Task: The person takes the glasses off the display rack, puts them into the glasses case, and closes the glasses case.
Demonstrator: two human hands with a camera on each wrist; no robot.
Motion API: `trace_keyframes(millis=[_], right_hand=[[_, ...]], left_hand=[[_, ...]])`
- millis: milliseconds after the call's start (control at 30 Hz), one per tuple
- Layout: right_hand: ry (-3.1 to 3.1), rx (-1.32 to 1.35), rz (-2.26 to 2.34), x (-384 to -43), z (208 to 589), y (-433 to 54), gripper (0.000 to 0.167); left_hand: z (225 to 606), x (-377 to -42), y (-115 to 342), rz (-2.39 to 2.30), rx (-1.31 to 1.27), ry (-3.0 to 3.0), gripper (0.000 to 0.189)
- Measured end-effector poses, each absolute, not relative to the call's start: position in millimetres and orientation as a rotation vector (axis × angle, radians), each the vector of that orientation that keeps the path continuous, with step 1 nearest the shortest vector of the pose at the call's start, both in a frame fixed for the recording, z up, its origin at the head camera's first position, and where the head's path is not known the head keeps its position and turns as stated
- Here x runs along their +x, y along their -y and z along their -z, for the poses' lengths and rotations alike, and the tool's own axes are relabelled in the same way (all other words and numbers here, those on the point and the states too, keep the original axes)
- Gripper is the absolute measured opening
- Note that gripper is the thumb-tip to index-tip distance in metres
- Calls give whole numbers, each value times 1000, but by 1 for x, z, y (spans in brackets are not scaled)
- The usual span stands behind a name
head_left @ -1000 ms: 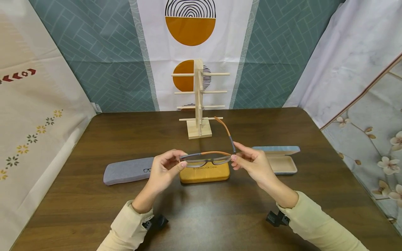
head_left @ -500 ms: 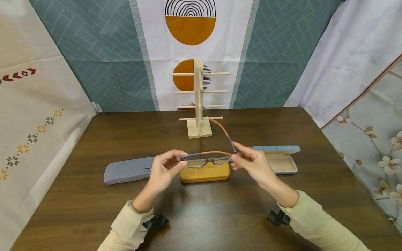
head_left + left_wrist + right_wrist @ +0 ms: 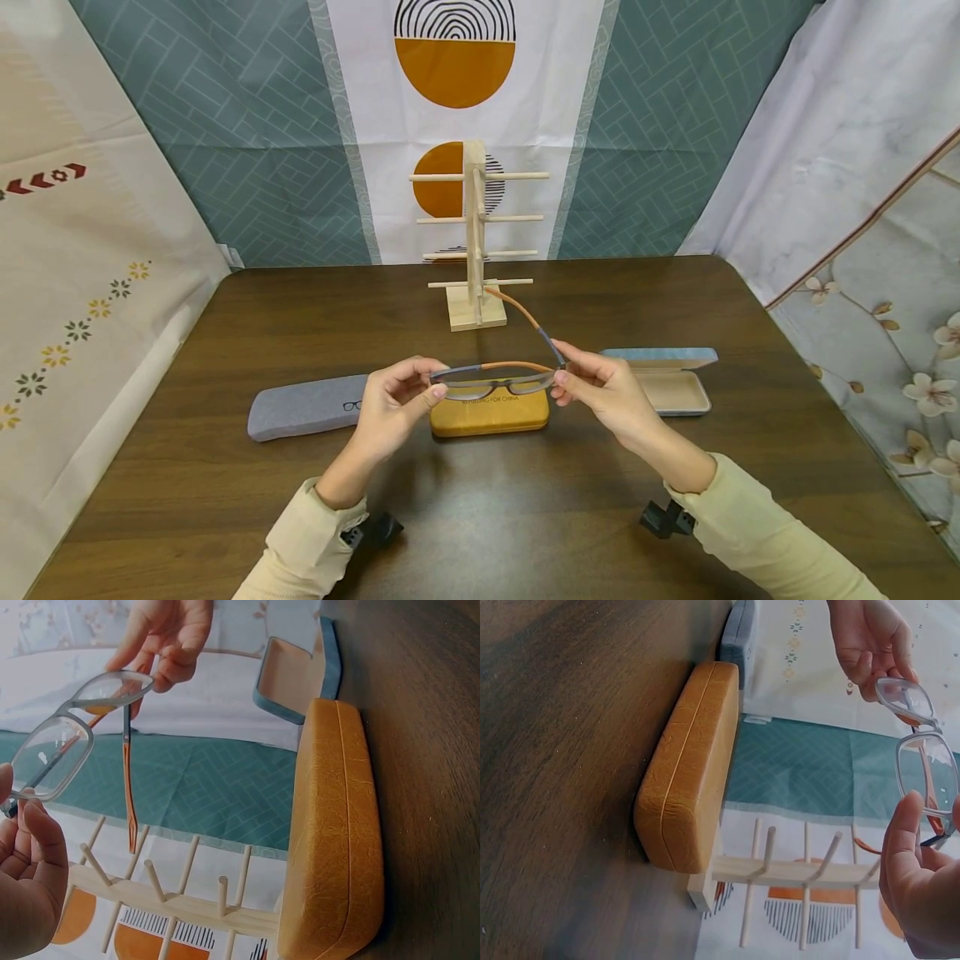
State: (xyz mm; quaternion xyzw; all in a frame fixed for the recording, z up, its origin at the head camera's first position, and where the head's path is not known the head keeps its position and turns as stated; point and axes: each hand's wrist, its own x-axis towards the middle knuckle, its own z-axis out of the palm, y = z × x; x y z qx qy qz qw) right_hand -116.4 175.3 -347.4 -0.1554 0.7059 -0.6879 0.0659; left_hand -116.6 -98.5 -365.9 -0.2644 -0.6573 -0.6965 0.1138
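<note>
A pair of eyeglasses (image 3: pixel 495 385) with a grey frame is held level between both hands, raised above a mustard-yellow glasses case (image 3: pixel 489 425). Its left end is pinched between thumb and fingers of my left hand (image 3: pixel 392 402). At the other end, my right hand (image 3: pixel 611 390) grips the hinge corner, fingers at the base of the right temple arm (image 3: pixel 525 310). That arm, dark with an orange tip, points obliquely away, half folded. The left temple arm (image 3: pixel 513 364) lies folded across behind the lenses. In the left wrist view the lenses and bridge (image 3: pixel 66 707) show clearly.
Behind the glasses stands a wooden display rack (image 3: pixel 474 242) with several pegs. To the left lies a closed grey-blue glasses case (image 3: pixel 303 408), partly behind the left hand. An open light-blue case (image 3: pixel 678 393) with beige lining sits at the right on the brown table (image 3: pixel 510 533).
The right temple arm of the eyeglasses has swung inward, its tip moving left and slightly nearer. Both hands stay almost in place.
</note>
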Motion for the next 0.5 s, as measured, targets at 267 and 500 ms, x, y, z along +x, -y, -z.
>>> trace_keyframes(millis=[267, 500], right_hand=[[-2112, -524, 2066, -118, 349, -177, 49], [-2122, -564, 2045, -118, 348, -179, 48]], left_hand=[[366, -117, 99, 2047, -776, 1925, 13], [365, -117, 99, 2054, -772, 1928, 13]])
